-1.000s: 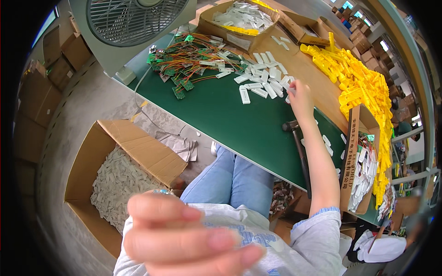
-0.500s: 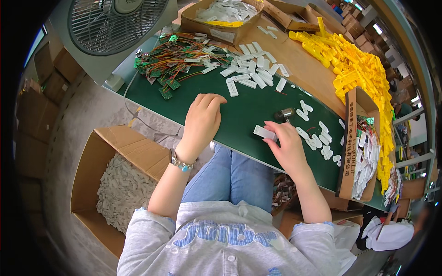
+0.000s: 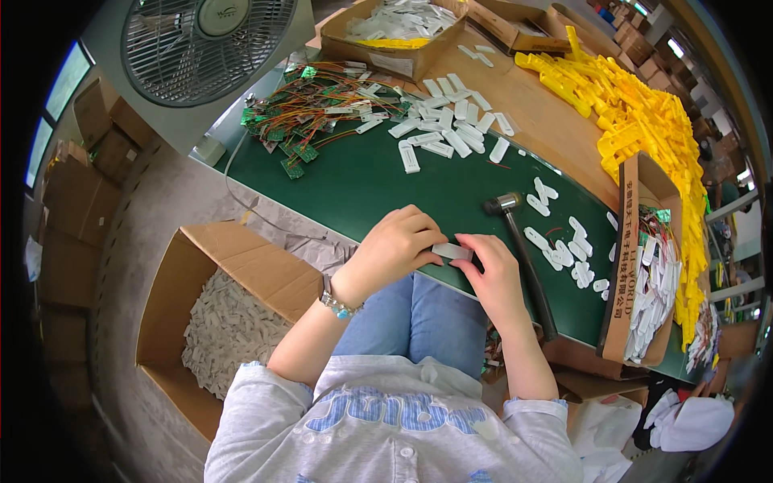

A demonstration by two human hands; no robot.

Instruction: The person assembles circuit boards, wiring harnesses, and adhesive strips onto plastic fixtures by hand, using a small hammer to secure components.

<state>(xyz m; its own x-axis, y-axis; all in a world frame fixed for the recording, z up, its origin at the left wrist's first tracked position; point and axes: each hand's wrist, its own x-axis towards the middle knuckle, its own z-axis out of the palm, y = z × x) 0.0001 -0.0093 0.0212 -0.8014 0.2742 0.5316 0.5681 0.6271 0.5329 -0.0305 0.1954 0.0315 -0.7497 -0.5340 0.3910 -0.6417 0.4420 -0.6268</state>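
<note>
While a hammer [image 3: 529, 267] lies nearby on the green table [image 3: 338, 197], the left hand [image 3: 396, 245] and right hand [image 3: 495, 278] pinch a white piece [image 3: 452, 252]

Both hands [image 3: 396, 244] [image 3: 495, 272] close together, fingers [image 3: 427, 238] bent

The casing [image 3: 452, 252] looked smooth plastic, the hammer head [image 3: 504, 203] shiny metal, the tabletop [image 3: 346, 189] glossy, the carton [image 3: 251, 259] matt cardboard.

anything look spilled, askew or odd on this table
Nothing looks plainly damaged or spilled. The messiest spot is the tangle of green circuit boards with orange wires, strands crossing, on the dark green tabletop. The black-handled hammer lies slanted, its handle end at or near the front edge.
</note>
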